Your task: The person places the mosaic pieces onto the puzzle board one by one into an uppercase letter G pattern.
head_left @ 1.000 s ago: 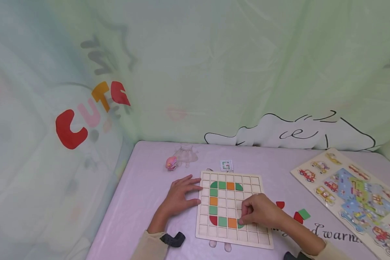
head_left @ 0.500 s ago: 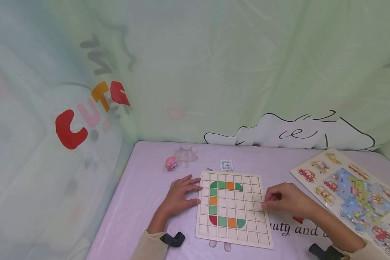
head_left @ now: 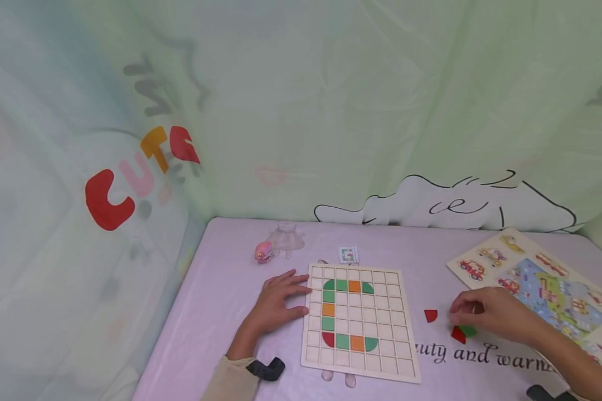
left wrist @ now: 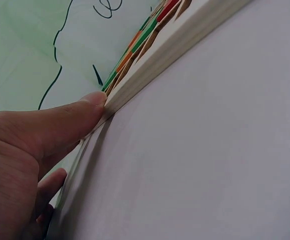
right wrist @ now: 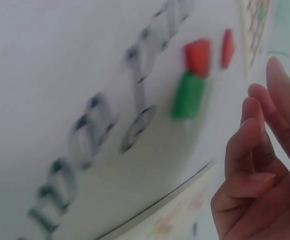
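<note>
A wooden grid board [head_left: 356, 365] holds green, orange and red pieces set in a C-shaped outline. My left hand [head_left: 280, 301] lies at the board's left edge with its fingers spread, and in the left wrist view the thumb [left wrist: 92, 102] touches the rim. To the right of the board, my right hand [head_left: 499, 314] hovers over a green square [head_left: 469, 331] and a red quarter-round piece [head_left: 459, 335], its fingers loosely bent and holding nothing. Another red quarter-round [head_left: 431, 316] lies closer to the board. The right wrist view shows the green square [right wrist: 188, 97] touching a red piece [right wrist: 198, 56].
A vehicle puzzle board [head_left: 527, 245] lies at the right, partly behind the right arm. Beyond the grid board are a small pattern card [head_left: 348, 255] and a pink toy [head_left: 263, 252]. A printed curtain [head_left: 301, 111] hangs along the table's back edge.
My right hand has let go of the green quarter-round at the bottom row's right end and moved right, off the board to above the loose pieces. The left hand stays put.
</note>
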A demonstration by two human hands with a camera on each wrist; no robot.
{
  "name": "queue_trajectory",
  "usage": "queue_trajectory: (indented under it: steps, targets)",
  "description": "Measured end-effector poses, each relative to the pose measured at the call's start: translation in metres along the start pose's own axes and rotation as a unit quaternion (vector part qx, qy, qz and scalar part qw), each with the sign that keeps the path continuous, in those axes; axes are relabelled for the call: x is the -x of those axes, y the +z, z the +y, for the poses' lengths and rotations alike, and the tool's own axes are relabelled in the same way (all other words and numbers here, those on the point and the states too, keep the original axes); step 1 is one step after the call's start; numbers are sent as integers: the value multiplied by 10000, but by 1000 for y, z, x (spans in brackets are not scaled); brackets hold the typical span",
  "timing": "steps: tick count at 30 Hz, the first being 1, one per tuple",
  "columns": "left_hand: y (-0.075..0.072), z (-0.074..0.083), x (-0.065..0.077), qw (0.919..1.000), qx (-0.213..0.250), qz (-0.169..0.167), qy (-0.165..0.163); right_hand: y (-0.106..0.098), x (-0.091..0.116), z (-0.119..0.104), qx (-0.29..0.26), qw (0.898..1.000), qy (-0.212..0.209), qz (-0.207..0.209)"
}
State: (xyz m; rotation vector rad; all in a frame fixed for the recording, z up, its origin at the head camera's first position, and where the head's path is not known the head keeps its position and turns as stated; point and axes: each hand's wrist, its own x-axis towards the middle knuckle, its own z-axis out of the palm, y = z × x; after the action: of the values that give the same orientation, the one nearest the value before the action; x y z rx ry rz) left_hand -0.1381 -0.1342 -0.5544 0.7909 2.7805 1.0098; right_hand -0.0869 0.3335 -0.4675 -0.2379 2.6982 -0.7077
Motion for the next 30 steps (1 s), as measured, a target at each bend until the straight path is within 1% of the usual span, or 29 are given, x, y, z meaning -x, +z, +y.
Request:
queue_trajectory:
  steps: [2, 6, 10, 15, 22, 25, 30]
  targets:
    - [0, 0, 0, 10000, -6, -5, 15, -1, 3, 10, 1, 10000, 23, -67]
    - [0, 0, -1, 10000, -34, -5, 48, -3, 6, 26, -83, 9996, -85, -264]
    - [-1, 0, -1, 10000, -13, -8, 27, -2, 7, 35, -140, 9993, 13, -348]
    - [0, 0, -1, 10000, -2, -47, -37, 1, 5, 39, -73, 9993, 193, -310]
    - [-1, 1, 0, 10000, 15, -59, -74, 3, 5, 42, -36, 9995, 128, -279]
    - [-1, 2, 0, 9999, 14, -67, -95, 4, 4, 43, -48, 9994, 204, -281]
    - [-2, 3, 0, 9999, 7, -62, -101, 8, -1, 44, -66, 9985, 446, -321]
